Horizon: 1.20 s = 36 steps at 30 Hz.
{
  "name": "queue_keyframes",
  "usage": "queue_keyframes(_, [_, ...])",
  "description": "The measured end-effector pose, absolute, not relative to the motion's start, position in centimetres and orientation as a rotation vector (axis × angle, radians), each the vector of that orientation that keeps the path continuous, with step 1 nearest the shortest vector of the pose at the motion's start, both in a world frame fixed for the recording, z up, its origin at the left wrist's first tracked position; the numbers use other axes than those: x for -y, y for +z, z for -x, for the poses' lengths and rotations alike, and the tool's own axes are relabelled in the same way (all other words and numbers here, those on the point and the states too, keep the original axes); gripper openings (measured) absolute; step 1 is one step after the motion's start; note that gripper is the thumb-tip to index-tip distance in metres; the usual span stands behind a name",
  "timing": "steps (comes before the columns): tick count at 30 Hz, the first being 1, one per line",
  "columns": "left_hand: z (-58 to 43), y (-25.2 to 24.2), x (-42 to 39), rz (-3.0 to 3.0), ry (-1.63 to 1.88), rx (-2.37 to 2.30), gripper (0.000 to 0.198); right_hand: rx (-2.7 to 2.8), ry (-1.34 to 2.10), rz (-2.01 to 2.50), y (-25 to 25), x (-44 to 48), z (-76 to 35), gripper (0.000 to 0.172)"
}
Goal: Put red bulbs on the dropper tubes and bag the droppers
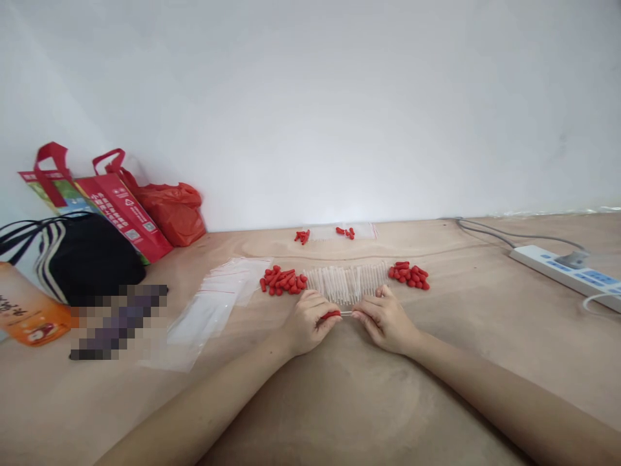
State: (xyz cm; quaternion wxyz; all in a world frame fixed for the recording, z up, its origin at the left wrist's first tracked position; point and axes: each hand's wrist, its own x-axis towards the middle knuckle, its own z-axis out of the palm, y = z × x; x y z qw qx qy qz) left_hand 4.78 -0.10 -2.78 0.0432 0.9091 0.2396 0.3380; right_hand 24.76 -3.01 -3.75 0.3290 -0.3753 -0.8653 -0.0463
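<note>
My left hand pinches a small red cap on the end of a thin clear tube. My right hand pinches the tube's other end. Both hands rest on the wooden table, close together. Just beyond them lies a row of several clear tubes. A pile of red caps sits left of the row, and another pile of red caps sits right of it.
Clear zip bags lie to the left. Two filled clear bags lie by the wall. Red shopping bags, a black striped bag and an orange carton stand at far left. A white power strip lies at right.
</note>
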Motion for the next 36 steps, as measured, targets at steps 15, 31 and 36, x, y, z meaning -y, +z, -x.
queue_keyframes(15, [-4.8,-2.3,0.1,-2.733,1.003,-0.736,0.020,2.297,-0.032,1.003,-3.7,2.8,-24.8,0.026])
queue_keyframes(31, [-4.2,-2.4,-0.4,-2.607,0.978,-0.670,0.014,2.344,-0.091,0.938,-3.5,3.0,-24.9,0.024])
queue_keyframes(36, [-3.8,-2.1,-0.7,-2.582,0.839,-0.604,0.014,2.404,-0.132,0.897,-3.4,3.3,-24.7,0.023])
